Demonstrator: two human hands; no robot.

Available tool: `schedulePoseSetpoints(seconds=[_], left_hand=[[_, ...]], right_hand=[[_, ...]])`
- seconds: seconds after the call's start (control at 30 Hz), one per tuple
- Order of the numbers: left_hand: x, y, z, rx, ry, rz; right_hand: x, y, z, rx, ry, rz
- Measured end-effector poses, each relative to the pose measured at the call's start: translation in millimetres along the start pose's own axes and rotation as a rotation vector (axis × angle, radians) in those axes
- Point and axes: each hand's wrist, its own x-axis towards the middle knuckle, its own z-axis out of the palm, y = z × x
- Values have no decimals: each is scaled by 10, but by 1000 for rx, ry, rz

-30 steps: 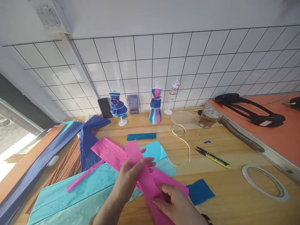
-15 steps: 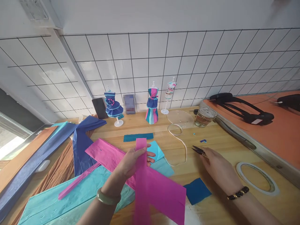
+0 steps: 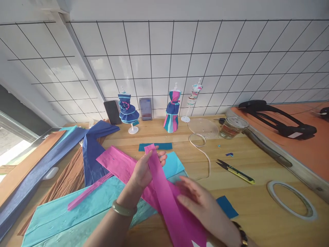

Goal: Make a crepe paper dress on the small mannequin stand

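Observation:
My left hand (image 3: 144, 168) pinches the upper end of a long pink strip of thin cloth (image 3: 161, 185) between thumb and fingers; the strip slants down toward me. My right hand (image 3: 197, 202) is open, fingers spread and slightly blurred, close to the strip's right side; whether it touches cannot be made out. Beneath lies a wider pink cloth piece (image 3: 119, 163), partly covered by both hands. To the right, black-and-yellow thread snips (image 3: 236, 172) lie on the wooden table. A dark blue square (image 3: 227, 207) is partly behind my right hand.
Small dressed mannequins (image 3: 171, 111) stand by the tiled wall, near a phone (image 3: 112, 112). A glass jar (image 3: 233, 127), a white tape roll (image 3: 293, 200) and a curled cord (image 3: 205, 156) lie rightward. Turquoise cloth (image 3: 74, 212) and blue cloth (image 3: 94, 161) spread leftward.
My right hand has let go of the thread snips, now lying on the table, and has moved left to the pink strip. The strip has swung from upright to slanting.

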Motion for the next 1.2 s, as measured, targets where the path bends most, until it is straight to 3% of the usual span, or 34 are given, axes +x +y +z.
schedulePoseSetpoints(seconds=[0.07,0.13,0.3,0.5,0.63,0.73,0.9,1.03,1.2], left_hand=[[23,15,-35,-66,23,45],[48,40,-87,-112,43,101],[99,107,-205,-110,33,195],[74,161,-223,148,73,219],[-40,292,-202,427,39,194],[-117,423,-250,709,8,188],[-92,651,-559,1200,78,367],[-3,817,-813,1543,52,475],[85,941,-869,1905,-78,455]], right_hand=[[3,-65,191,137,-151,55],[19,-49,219,121,-171,97],[-1,82,-36,33,-112,130],[-85,77,-272,-100,-55,73],[-64,94,-503,-232,74,1],[-59,148,-715,-212,86,30],[-103,285,-1006,-190,71,105],[-151,368,-1097,-215,142,126],[-190,432,-1068,-203,106,152]])
